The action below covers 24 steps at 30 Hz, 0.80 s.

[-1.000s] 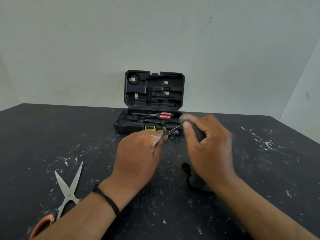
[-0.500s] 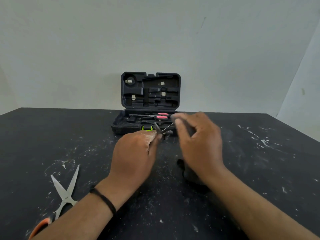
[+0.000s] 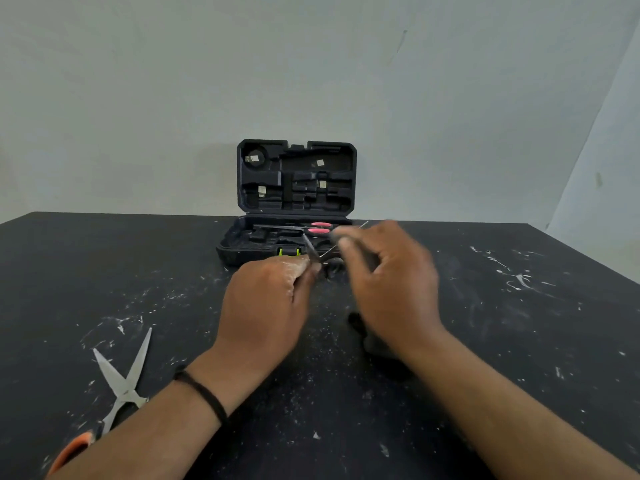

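My left hand (image 3: pixel 266 303) grips a small metal-tipped tool (image 3: pixel 311 252) whose pointed jaws stick out past the fingers. My right hand (image 3: pixel 391 282) is blurred, and its curled fingers grip a dark handled tool (image 3: pixel 358 325). That tool's lower end shows under the wrist. A thin wire (image 3: pixel 362 226) runs between the jaws and my right fingertips. Both hands are held just in front of the open black tool case (image 3: pixel 296 183).
The case stands at the back of the black, white-flecked table (image 3: pixel 519 341), with a pink-handled tool (image 3: pixel 320 228) in its tray. Open scissors (image 3: pixel 121 382) with an orange handle lie at the front left. A pale wall rises behind the table.
My right hand has shifted slightly left and is now blurred with motion. My left hand keeps its grip and has barely moved.
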Each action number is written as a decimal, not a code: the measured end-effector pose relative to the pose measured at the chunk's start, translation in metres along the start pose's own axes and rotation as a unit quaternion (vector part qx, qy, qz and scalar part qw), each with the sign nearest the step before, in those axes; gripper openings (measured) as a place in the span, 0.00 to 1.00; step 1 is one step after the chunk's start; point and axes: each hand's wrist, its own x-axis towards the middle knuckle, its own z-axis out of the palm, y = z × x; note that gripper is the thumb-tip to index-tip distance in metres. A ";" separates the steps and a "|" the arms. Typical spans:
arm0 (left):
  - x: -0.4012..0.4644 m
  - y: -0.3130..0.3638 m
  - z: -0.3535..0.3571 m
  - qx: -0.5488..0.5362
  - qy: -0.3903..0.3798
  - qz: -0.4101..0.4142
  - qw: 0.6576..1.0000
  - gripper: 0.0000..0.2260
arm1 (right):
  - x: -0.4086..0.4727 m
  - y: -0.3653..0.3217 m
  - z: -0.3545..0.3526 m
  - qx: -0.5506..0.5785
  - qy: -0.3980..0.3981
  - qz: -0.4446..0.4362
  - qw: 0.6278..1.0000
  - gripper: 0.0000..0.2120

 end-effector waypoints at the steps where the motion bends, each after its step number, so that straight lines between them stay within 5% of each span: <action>1: 0.001 0.002 0.000 0.004 0.000 0.000 1.000 0.15 | 0.005 0.003 -0.003 -0.010 0.032 0.028 0.999 0.08; 6: 0.000 0.000 -0.002 -0.007 0.004 0.009 1.000 0.13 | -0.017 -0.012 0.003 0.000 -0.046 -0.053 0.998 0.09; 10: 0.002 0.005 -0.003 0.002 -0.007 -0.006 1.000 0.16 | 0.008 0.002 -0.003 -0.020 0.039 0.041 0.998 0.09; 15: 0.002 0.003 -0.009 -0.009 -0.010 -0.006 1.000 0.17 | -0.009 -0.007 -0.001 -0.016 -0.016 -0.041 0.999 0.10; 18: 0.004 0.007 -0.008 -0.006 -0.008 -0.003 1.000 0.18 | 0.005 0.000 -0.004 -0.035 0.042 0.031 0.998 0.10; 22: 0.004 0.002 -0.008 -0.008 -0.002 0.000 1.000 0.15 | -0.012 -0.015 0.002 -0.022 -0.020 -0.048 0.998 0.09; 24: 0.003 0.002 -0.009 -0.007 -0.007 -0.006 1.000 0.15 | 0.000 -0.008 -0.001 -0.032 0.009 0.010 0.999 0.08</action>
